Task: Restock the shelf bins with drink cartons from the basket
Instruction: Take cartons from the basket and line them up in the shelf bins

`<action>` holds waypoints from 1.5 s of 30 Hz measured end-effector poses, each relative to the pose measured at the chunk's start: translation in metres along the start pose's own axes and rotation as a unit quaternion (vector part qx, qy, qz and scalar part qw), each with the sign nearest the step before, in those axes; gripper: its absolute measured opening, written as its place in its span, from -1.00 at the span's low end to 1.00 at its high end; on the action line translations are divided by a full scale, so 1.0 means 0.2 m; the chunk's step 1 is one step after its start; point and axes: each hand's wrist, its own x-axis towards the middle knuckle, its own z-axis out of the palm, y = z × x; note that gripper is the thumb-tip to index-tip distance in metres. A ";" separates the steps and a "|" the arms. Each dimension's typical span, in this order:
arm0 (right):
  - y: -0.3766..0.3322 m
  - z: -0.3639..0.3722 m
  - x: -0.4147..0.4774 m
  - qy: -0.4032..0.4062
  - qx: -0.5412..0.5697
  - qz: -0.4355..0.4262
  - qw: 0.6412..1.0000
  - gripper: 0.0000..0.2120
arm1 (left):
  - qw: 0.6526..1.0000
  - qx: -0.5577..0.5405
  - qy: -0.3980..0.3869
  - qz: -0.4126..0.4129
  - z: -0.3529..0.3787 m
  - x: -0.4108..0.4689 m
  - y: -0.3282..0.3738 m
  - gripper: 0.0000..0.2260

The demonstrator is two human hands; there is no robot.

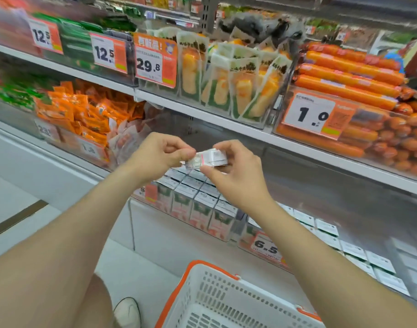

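Left hand, right hand: pinching small white rectangular drink carton by opposite ends, holding it between fingertips above white perforated plastic basket.

Drink carton: small, white with pale print, lying on its side in the air above the lowest shelf, pinched at one end by the left hand and at the other by the right hand. Shelf bins: clear plastic, side by side on the lowest shelf, packed with upright cartons in close rows, white tops, green-and-orange fronts. Basket: white perforated plastic, orange rim and handle, below the bins at the near edge.
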 end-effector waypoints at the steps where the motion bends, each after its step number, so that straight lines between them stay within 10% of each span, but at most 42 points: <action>1: 0.03 0.07 0.05 0.007 -0.045 -0.016 0.999 -0.61 | 0.996 0.075 0.039 -0.003 -0.02 0.03 -0.07 -0.92; 8: 0.20 0.39 0.46 -0.002 -0.287 0.003 0.958 -0.56 | 0.929 0.357 -0.071 -0.071 0.01 0.03 -0.26 -0.38; 16: 0.28 0.69 0.81 -0.099 -0.253 0.150 0.951 -0.64 | 0.892 0.430 -0.116 -0.073 0.07 0.02 -0.22 -0.48; 26: 0.26 0.69 0.81 -0.241 -0.268 0.133 0.923 -0.85 | 0.896 0.425 -0.114 -0.064 0.03 0.03 -0.20 -0.58; 38: -0.03 -0.03 -0.27 0.063 -0.141 -0.087 0.984 -0.74 | 0.933 0.323 -0.158 -0.003 0.19 -0.30 0.20 -0.83; 45: 0.39 -0.24 -0.91 -0.184 -0.269 -0.085 0.941 -0.77 | 0.817 0.377 -0.435 -0.021 0.66 -0.58 0.26 -0.75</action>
